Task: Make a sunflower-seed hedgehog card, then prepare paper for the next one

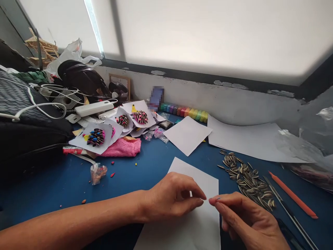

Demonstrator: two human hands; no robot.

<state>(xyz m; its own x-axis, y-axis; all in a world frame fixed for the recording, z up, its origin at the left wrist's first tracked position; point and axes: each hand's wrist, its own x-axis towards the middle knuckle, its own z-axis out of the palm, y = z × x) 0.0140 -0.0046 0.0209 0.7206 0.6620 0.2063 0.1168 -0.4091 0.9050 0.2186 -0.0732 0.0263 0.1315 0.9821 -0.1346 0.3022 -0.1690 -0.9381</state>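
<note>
My left hand hovers over a sheet of white paper, its thumb and index fingertip brought together in a loose pinch with nothing visible between them. Just right of it, my right hand is closed in a pinch at the paper's right edge. A tiny bluish speck shows at its fingertips, too small to name. The two sets of fingertips almost meet. Beyond my right hand lies a loose pile of striped sunflower seeds. An orange pencil-like stick and a slim metal-and-black tool lie to their right.
Decorated paper pieces lie on a pink cloth at left. Small clear bags and coloured crumbs are on the blue table. More white paper, a row of coloured clay packs and a black bag stand around.
</note>
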